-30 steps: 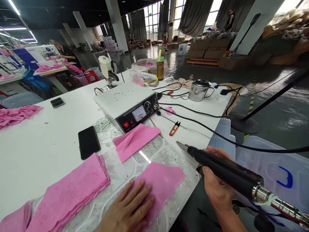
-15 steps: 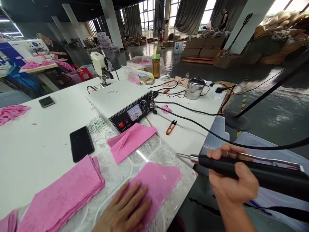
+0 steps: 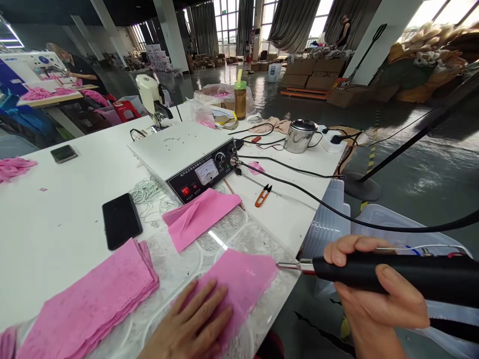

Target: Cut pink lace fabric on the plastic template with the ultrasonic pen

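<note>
My left hand (image 3: 194, 319) lies flat, fingers spread, on a pink fabric piece (image 3: 247, 279) at the table's near corner. Under the fabric is a clear plastic sheet (image 3: 179, 269) with rounded marks. In my right hand (image 3: 377, 289) is a black handheld ultrasonic cutter (image 3: 411, 274), fingers wrapped round its body. Its metal tip meets the fabric's right edge, or is very close to it. A folded pink piece (image 3: 202, 217) lies just beyond. To the left rests a stack of pink fabric pieces (image 3: 93, 304).
A control box (image 3: 202, 172) with a dial stands behind the fabric, its black cable (image 3: 318, 207) running right. Orange thread snips (image 3: 263, 195), a phone (image 3: 121, 221), tangled string (image 3: 151, 194), a metal mug (image 3: 302, 135) and a bottle (image 3: 240, 99) are on the table. Plastic bins (image 3: 374, 224) stand right.
My right hand has brought the cutter down, its tip going from above the fabric's far right to the fabric's right edge. My left hand stays on the fabric.
</note>
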